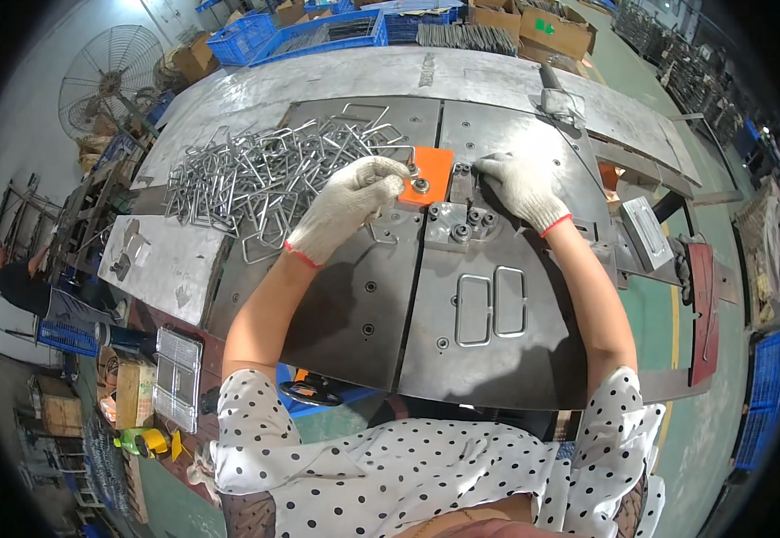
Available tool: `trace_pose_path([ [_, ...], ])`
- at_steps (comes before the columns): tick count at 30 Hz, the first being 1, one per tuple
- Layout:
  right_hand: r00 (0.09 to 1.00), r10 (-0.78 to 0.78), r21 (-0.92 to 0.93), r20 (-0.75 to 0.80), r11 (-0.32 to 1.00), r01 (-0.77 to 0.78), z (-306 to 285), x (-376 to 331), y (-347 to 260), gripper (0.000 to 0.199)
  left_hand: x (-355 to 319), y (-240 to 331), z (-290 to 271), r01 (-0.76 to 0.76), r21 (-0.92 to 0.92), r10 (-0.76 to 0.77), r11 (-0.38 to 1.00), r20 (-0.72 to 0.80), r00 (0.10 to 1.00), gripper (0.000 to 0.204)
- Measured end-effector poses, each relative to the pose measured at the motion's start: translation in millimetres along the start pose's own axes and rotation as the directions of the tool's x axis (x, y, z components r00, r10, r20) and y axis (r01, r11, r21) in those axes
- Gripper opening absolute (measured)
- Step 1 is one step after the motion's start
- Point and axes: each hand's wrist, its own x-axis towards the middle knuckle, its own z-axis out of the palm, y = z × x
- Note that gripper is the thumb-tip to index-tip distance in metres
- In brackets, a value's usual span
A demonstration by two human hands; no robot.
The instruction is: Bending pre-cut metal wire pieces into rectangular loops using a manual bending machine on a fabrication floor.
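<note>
Both my hands wear white knit gloves with red cuffs. My left hand (358,199) is closed in a pinch at the left side of an orange plate (435,172); a bent metal wire frame shows at its fingertips, partly hidden by the glove. My right hand (522,186) has its fingers drawn together beside a small metal block (463,186); whatever they hold is hidden. Just below is a bolted steel fixture (460,226). Two rectangular wire frames (474,309) lie side by side on the steel table (363,359) nearer me.
A large tangled heap of wire frames (255,175) covers the table's left. A tool with a dark handle (558,99) lies at the back right. Blue crates (327,38) and cardboard boxes (556,31) stand beyond. A caged fan (110,81) stands far left.
</note>
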Motion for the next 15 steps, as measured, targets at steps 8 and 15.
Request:
trace_pose_path([
  [8,0.996,-0.027,-0.097,-0.081,0.995,0.019,14.7,-9.0,3.7,0.036,42.5,15.9,17.7,-0.126,-0.014,0.124,0.992,-0.082,0.989,0.024],
  [15,0.998,-0.001,-0.035,-0.063,0.999,-0.001,25.6,-6.5,14.0,0.036,92.5,6.7,75.4,-0.208,-0.025,0.209,0.978,0.143,0.967,0.021],
])
